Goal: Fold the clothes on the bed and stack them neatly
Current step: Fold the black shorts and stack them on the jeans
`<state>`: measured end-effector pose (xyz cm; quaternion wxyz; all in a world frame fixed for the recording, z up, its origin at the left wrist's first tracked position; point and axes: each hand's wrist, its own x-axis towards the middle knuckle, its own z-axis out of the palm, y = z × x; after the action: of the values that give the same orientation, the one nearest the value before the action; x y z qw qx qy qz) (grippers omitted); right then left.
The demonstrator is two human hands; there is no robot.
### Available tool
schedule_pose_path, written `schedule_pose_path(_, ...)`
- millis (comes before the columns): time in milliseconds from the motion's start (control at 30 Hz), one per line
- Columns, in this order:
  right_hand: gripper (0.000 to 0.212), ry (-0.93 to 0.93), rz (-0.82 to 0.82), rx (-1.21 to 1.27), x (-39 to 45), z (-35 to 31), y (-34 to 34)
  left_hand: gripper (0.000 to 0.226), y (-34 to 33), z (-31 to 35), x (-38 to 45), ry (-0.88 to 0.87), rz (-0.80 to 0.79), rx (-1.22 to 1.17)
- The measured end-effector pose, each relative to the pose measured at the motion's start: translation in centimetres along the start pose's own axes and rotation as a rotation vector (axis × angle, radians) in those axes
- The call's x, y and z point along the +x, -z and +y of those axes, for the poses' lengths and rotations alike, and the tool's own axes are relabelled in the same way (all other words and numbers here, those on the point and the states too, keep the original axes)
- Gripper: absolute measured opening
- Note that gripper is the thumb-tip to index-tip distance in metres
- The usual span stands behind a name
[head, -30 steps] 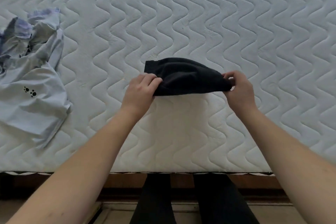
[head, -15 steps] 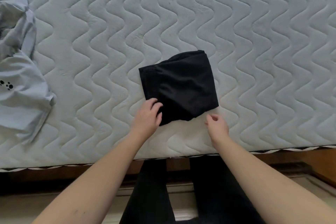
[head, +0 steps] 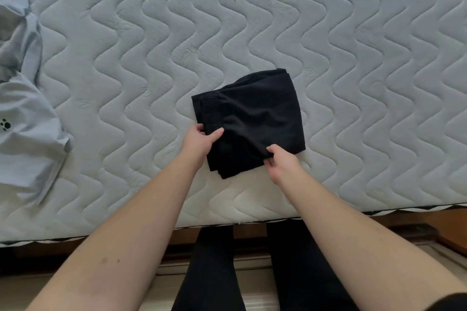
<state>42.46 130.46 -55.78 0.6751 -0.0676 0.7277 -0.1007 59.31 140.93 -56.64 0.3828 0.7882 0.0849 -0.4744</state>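
A pair of black shorts (head: 255, 113), folded into a rough square with the elastic waistband on its left side, lies on the white quilted mattress (head: 252, 20) near the front edge. My left hand (head: 199, 141) grips the near-left edge at the waistband, thumb on top. At the near-right corner my right hand (head: 280, 161) pinches the fabric. A crumpled light blue shirt (head: 22, 129) with small black paw prints lies unfolded at the far left of the bed.
The mattress front edge (head: 252, 219) runs across below my hands, with a wooden bed frame (head: 417, 219) under it. My legs in black trousers (head: 252, 272) stand against the bed. Bare mattress stretches behind and to the right of the shorts.
The black shorts were folded over from a narrow held strip into a flat square on the mattress. Both hands then moved in and took hold of its near edge.
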Motion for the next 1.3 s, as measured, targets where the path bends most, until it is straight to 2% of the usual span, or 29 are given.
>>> schedule_pose_path(133, 0.030, -0.028, -0.275, 0.264, -0.3, -1.2, -0.1, 0.052, 0.2, 0.4, 0.0, -0.005, -0.016, -0.092)
schedule_pose_path(200, 0.035, -0.020, -0.312, 0.258, 0.2, -1.5, 0.3, 0.045, 0.1, 0.4, -0.2, -0.026, -0.016, -0.113)
schedule_pose_path(300, 0.038, -0.060, -0.194, 0.074, 1.4, -1.3, 1.2, 0.048, -0.1, -0.1, -0.1, -0.036, 0.042, -0.024)
schedule_pose_path(367, 0.022, -0.045, -0.114, -0.183, 1.9, -1.3, 1.8, 0.056, -0.1, -0.3, 0.2, -0.013, 0.057, 0.048)
schedule_pose_path(433, 0.018, 0.017, -0.033, -0.408, 2.3, -1.4, 2.4, 0.065, -0.1, -0.4, 0.3, 0.041, 0.028, 0.120)
schedule_pose_path(533, 0.021, 0.182, 0.205, -0.620, 2.8, -2.4, 3.2, 0.080, 0.2, -0.2, 0.4, 0.092, 0.013, 0.239)
schedule_pose_path(600, 0.024, 0.373, 0.390, -0.693, 2.9, -3.9, 3.6, 0.093, 0.5, 0.1, 0.6, 0.059, 0.065, 0.305)
schedule_pose_path(667, 0.033, 0.568, 0.432, -0.766, 3.3, -5.6, 3.7, 0.107, 0.7, 0.2, 0.7, -0.003, 0.099, 0.352)
schedule_pose_path(733, 0.041, 0.661, 0.275, -0.810, 3.8, -7.3, 3.0, 0.111, 0.6, 0.4, 1.0, -0.025, 0.092, 0.274)
schedule_pose_path(800, 0.049, 0.659, 0.070, -0.873, 4.2, -8.7, 1.8, 0.103, 0.6, 0.5, 1.2, 0.014, 0.096, 0.123)
schedule_pose_path(900, 0.050, 0.647, -0.136, -1.022, 4.6, -10.3, 0.3, 0.074, 0.3, 0.5, 1.4, 0.105, 0.016, -0.064)
schedule_pose_path(967, 0.050, 0.607, -0.223, -1.076, 4.9, -10.9, -0.4, 0.055, -0.2, 0.3, 1.2, 0.120, -0.043, -0.054)
schedule_pose_path(1067, 0.053, 0.617, -0.261, -1.103, 5.0, -11.1, -0.5, 0.052, -0.6, -0.2, 0.9, 0.060, -0.043, -0.039)
schedule_pose_path(1300, 0.058, 0.827, -0.316, -1.185, 2.6, -11.5, 2.8, 0.037, -1.5, -0.2, -3.5, -0.159, 0.068, 0.160)
